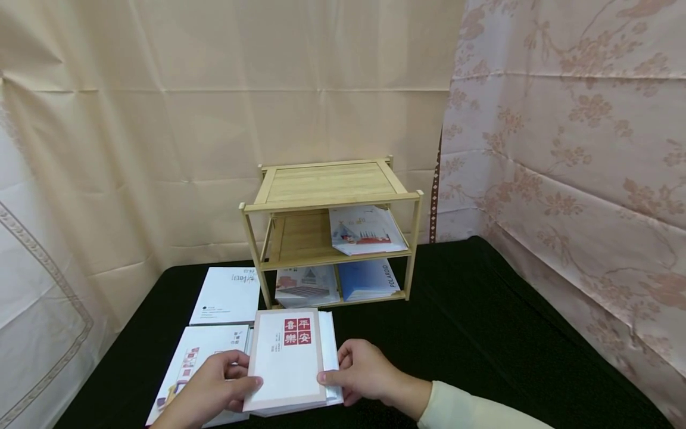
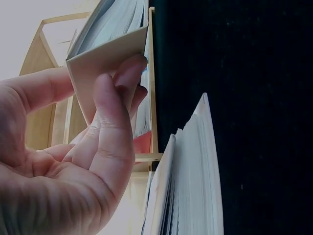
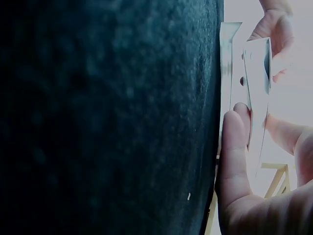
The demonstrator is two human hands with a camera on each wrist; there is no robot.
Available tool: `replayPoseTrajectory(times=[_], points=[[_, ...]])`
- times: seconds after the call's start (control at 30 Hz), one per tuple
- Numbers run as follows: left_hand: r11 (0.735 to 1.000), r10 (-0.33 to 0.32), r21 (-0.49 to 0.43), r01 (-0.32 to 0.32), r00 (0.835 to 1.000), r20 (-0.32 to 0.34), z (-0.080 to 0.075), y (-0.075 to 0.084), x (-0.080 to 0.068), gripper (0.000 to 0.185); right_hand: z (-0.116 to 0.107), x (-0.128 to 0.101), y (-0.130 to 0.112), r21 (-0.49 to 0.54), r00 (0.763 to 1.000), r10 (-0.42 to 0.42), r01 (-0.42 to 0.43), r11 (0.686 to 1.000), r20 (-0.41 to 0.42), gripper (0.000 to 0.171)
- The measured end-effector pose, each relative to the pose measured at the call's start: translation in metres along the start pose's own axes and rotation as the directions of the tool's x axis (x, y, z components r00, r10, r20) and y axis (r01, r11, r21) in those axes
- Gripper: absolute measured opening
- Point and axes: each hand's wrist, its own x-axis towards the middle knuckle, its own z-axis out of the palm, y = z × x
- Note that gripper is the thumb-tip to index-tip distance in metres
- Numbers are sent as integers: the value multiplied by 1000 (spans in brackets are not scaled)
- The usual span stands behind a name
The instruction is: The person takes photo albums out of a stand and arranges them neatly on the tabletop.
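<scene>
A white book (image 1: 289,363) with a pinkish border and red squares of characters is lifted low over the black table near the front edge. My left hand (image 1: 227,384) grips its left side, thumb on the cover. My right hand (image 1: 348,374) pinches its right edge. In the left wrist view my fingers (image 2: 117,112) curl round the book's corner (image 2: 105,61). The right wrist view shows my fingers (image 3: 234,147) under the book's edge (image 3: 257,93), thumb on the other side. Another white book (image 1: 333,351) lies just beneath.
A wooden three-tier rack (image 1: 329,190) stands behind, with one book (image 1: 364,229) on its middle shelf and two on its bottom shelf (image 1: 334,283). Two more books (image 1: 227,295) (image 1: 193,360) lie on the black cloth (image 1: 482,322) at the left. Curtains close in behind and right.
</scene>
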Motion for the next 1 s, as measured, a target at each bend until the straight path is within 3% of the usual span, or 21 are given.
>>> replayPoseTrajectory(times=[0.17,0.5,0.73,1.0], points=[[999,-27,38,28,999,-24,2,-1,1,51,0,2,-1,-62,1000,7,-7,998,2,32],[997,-4,73,4,1000,-2,-2,-4,3,47,3,9,-3,-112,1000,10,-9,994,5,31],[993,-31,112,37,998,-54,0,-5,5,41,7,12,-8,-147,999,28,-25,989,17,29],[993,-20,118,27,998,-64,-2,-7,6,37,9,14,-11,-179,999,44,-38,983,31,29]])
